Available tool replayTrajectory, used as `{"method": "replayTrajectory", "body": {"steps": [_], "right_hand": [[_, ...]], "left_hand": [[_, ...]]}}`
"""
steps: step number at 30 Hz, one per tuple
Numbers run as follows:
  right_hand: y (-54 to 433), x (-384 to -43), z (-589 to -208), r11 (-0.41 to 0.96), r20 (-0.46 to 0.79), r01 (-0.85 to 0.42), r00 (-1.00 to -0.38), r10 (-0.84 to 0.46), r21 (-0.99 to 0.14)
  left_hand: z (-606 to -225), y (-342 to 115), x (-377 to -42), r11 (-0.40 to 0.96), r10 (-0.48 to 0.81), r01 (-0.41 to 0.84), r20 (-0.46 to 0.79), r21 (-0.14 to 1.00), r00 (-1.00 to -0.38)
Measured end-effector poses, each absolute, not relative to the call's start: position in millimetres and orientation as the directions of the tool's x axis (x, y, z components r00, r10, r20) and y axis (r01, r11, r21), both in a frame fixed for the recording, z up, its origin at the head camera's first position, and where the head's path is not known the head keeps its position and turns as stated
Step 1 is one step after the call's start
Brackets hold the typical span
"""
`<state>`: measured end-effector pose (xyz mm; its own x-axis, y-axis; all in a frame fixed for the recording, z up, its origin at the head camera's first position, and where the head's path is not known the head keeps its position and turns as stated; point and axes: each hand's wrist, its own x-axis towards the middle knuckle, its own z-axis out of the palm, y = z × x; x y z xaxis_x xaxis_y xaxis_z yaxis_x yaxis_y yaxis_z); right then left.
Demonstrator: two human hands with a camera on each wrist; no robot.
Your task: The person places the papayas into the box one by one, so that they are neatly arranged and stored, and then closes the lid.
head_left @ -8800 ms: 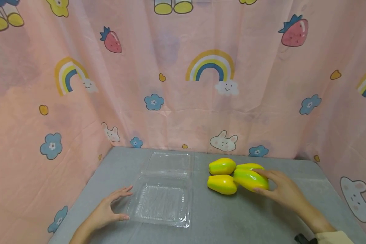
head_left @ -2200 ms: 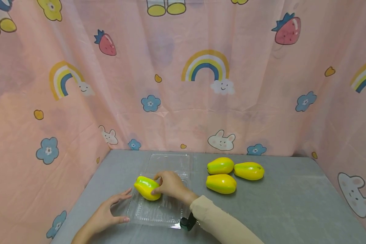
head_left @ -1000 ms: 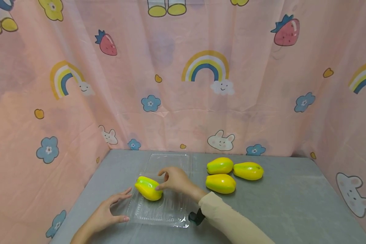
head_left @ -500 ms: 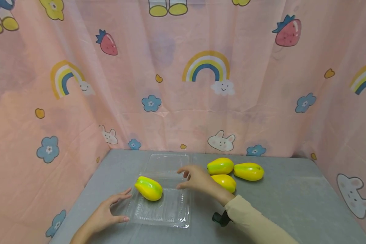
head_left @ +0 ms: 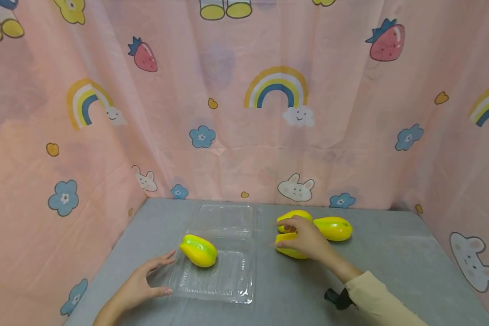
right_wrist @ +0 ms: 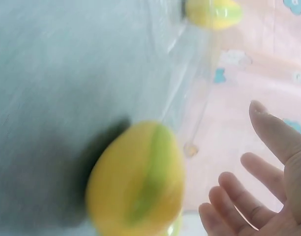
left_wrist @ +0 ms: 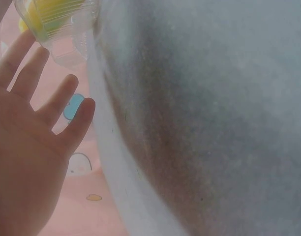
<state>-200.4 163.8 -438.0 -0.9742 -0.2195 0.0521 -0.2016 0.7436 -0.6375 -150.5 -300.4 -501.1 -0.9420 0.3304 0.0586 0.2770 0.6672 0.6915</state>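
While one papaya (head_left: pixel 198 251) sits back-left in the clear clamshell base (head_left: pixel 228 278), three more papayas (head_left: pixel 334 228) lie rightward.
Left hand (head_left: pixel 140 281) spread beside the base's left edge, contact unclear; right hand (head_left: pixel 309 239), fingers parted, above the two leftmost. A strip of counter (head_left: pixel 266 276) separates base and trio.
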Motion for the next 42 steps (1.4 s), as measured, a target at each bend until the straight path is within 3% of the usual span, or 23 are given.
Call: {"method": "replayTrajectory", "body": {"steps": [11, 24, 42], "right_hand": [[205, -195, -454, 0.757, 0.1, -0.184, -0.983, -0.156, -0.627], [220, -191, -485, 0.731, 0.056, -0.109, -0.994, -0.097, -0.673], [228, -195, -501, 0.718, 0.049, -0.103, -0.994, -0.096, -0.688]], "left_hand": [[-500, -301, -149, 0.666, 0.339, 0.29, 0.069, 0.687, -0.938], [-502, -300, -149, 0.665, 0.345, 0.308, 0.085, 0.68, -0.935], [-503, -303, -151, 0.667, 0.334, 0.277, 0.054, 0.692, -0.941]]}}
